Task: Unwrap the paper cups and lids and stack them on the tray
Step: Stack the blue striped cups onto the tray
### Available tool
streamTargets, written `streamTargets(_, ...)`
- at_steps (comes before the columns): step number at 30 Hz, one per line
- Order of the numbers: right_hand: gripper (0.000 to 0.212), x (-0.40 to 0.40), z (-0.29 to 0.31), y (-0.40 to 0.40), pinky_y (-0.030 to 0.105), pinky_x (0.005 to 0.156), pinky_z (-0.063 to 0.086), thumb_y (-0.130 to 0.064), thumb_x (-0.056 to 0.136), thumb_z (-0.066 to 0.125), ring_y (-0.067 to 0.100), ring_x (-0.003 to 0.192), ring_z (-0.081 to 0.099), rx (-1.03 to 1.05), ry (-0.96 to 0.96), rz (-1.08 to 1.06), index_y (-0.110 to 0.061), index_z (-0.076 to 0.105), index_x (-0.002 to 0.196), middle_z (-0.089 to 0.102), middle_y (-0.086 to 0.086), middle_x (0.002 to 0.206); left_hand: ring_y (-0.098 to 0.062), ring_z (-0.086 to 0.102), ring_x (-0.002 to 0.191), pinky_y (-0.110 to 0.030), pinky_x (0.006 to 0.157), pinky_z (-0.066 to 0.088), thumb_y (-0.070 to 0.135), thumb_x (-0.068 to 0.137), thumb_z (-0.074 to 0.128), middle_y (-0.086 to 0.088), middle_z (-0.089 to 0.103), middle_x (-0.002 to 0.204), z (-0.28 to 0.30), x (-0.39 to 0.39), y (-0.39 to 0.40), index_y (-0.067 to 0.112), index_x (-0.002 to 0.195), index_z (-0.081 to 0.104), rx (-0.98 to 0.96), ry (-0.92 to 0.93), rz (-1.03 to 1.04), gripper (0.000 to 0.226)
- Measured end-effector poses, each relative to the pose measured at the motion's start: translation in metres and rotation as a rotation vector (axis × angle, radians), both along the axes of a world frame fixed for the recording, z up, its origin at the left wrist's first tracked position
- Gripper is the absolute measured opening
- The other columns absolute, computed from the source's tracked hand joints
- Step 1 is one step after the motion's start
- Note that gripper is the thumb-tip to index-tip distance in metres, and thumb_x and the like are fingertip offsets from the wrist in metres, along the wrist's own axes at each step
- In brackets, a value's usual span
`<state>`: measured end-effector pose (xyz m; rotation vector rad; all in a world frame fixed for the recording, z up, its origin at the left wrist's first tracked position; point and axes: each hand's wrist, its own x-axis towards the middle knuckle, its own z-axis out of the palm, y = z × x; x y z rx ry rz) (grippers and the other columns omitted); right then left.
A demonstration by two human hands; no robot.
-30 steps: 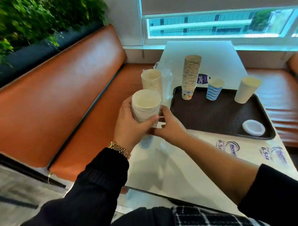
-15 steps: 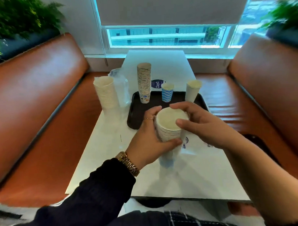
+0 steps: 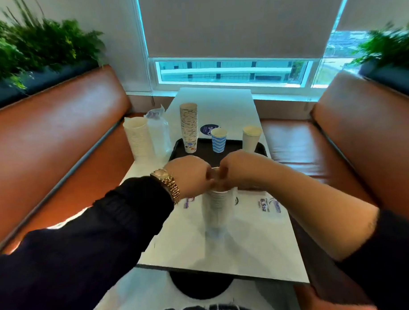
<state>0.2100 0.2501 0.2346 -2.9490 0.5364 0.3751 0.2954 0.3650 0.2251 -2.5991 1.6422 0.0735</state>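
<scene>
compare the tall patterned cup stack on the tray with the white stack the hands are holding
The patterned stack stands free at the tray's far left; the white stack is nearer, over the table, gripped at its top by the left hand and right hand. The patterned stack bears colourful prints; the held one is plain white. Both are upright nested paper cups.

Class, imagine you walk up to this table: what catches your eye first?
Two hands, the left hand and right hand, meet at table centre, gripping the top of a plastic-sleeved stack of white paper cups. Behind them, on the dark brown tray, a tall stack of patterned paper cups stands at the left.
</scene>
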Motion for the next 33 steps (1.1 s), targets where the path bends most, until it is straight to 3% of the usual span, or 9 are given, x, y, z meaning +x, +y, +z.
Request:
streamTargets(3, 0.013, 0.008, -0.002, 0.006, 0.03, 0.075, 0.045, -0.019, 0.093, 0.061, 0.015, 0.071, 0.052, -0.108, 0.123, 0.017, -0.013, 0.064, 0.103, 0.049, 0.0, 0.071, -0.019, 0.052, 0.072, -0.028, 0.065, 0.04, 0.034, 0.095, 0.053, 0.0, 0.049, 0.067, 0.011, -0.009, -0.017, 0.01, 0.095, 0.067, 0.168, -0.103, -0.025, 0.028)
streamTargets(6, 0.012, 0.009, -0.005, 0.01, 0.033, 0.078, 0.048, -0.017, 0.091, 0.065, 0.019, 0.08, 0.054, -0.132, 0.114, 0.014, -0.018, 0.059, 0.101, 0.048, -0.001, 0.074, -0.021, 0.051, 0.079, -0.029, 0.073, 0.041, 0.021, 0.094, 0.053, -0.006, 0.053, 0.08, 0.017, -0.015, -0.025, 0.006, 0.099, 0.065, 0.241, -0.138, -0.043, 0.021)
streamTargets(10, 0.005, -0.002, -0.017, -0.009, 0.032, 0.075, 0.047, -0.02, 0.09, 0.063, 0.019, 0.083, 0.058, -0.042, -0.106, 0.032, -0.016, 0.062, 0.09, 0.058, -0.001, 0.08, -0.018, 0.053, 0.078, -0.029, 0.07, 0.042, 0.027, 0.093, 0.055, -0.003, 0.06, 0.094, 0.003, -0.004, -0.016, 0.015, 0.092, 0.065, 0.057, -0.098, -0.043, 0.014)
streamTargets(15, 0.013, -0.031, -0.041, -0.038, 0.032, 0.079, 0.049, -0.019, 0.09, 0.068, 0.014, 0.082, 0.06, 0.944, -0.644, -0.257, -0.022, 0.066, 0.077, 0.068, -0.001, 0.083, -0.007, 0.059, 0.085, -0.02, 0.075, 0.047, 0.027, 0.092, 0.064, 0.008, 0.063, 0.093, -0.027, 0.006, 0.015, 0.021, 0.088, 0.064, -0.662, 0.672, 0.229, 0.007)
streamTargets(19, 0.006, -0.035, -0.074, -0.029, 0.04, 0.081, 0.052, -0.018, 0.092, 0.061, 0.023, 0.09, 0.067, 1.717, -0.802, -0.53, -0.017, 0.067, 0.091, 0.072, 0.007, 0.096, -0.019, 0.059, 0.085, -0.035, 0.083, 0.048, 0.016, 0.095, 0.059, -0.002, 0.069, 0.087, -0.061, -0.005, 0.021, 0.017, 0.088, 0.062, -1.048, 1.481, 0.475, 0.007)
streamTargets(23, 0.005, -0.037, -0.092, -0.017, 0.038, 0.08, 0.048, -0.015, 0.095, 0.058, 0.019, 0.084, 0.066, 1.857, -0.948, -0.642, -0.019, 0.061, 0.096, 0.071, 0.003, 0.092, -0.017, 0.058, 0.077, -0.032, 0.072, 0.041, 0.016, 0.093, 0.057, 0.001, 0.07, 0.081, -0.073, -0.012, 0.021, 0.02, 0.085, 0.062, -1.301, 1.792, 0.508, 0.01)
streamTargets(27, 0.02, -0.042, -0.083, -0.016, 0.038, 0.08, 0.047, -0.025, 0.087, 0.069, 0.011, 0.081, 0.065, 1.458, -1.06, -0.515, -0.022, 0.06, 0.105, 0.07, -0.003, 0.093, -0.014, 0.058, 0.09, -0.029, 0.077, 0.046, 0.015, 0.093, 0.062, 0.004, 0.064, 0.102, -0.058, -0.011, 0.023, 0.026, 0.103, 0.058, -1.222, 1.399, 0.421, 0.016)
streamTargets(31, 0.053, -0.057, -0.058, -0.004, 0.024, 0.091, 0.05, -0.051, 0.071, 0.071, 0.003, 0.107, 0.059, 0.876, -1.173, -0.215, -0.046, 0.048, 0.118, 0.054, -0.008, 0.13, -0.004, 0.055, 0.104, -0.009, 0.083, 0.045, 0.027, 0.084, 0.073, 0.007, 0.047, 0.125, -0.032, -0.009, 0.029, 0.033, 0.12, 0.05, -1.022, 0.568, 0.096, 0.043)
streamTargets(33, 0.05, -0.06, -0.042, -0.002, 0.027, 0.103, 0.042, -0.062, 0.072, 0.065, 0.007, 0.125, 0.048, 0.552, -1.057, -0.105, -0.049, 0.05, 0.118, 0.045, -0.009, 0.141, -0.015, 0.048, 0.118, -0.023, 0.097, 0.04, 0.033, 0.085, 0.069, 0.001, 0.046, 0.133, -0.019, -0.006, 0.028, 0.028, 0.121, 0.057, -0.893, 0.132, -0.092, 0.038)
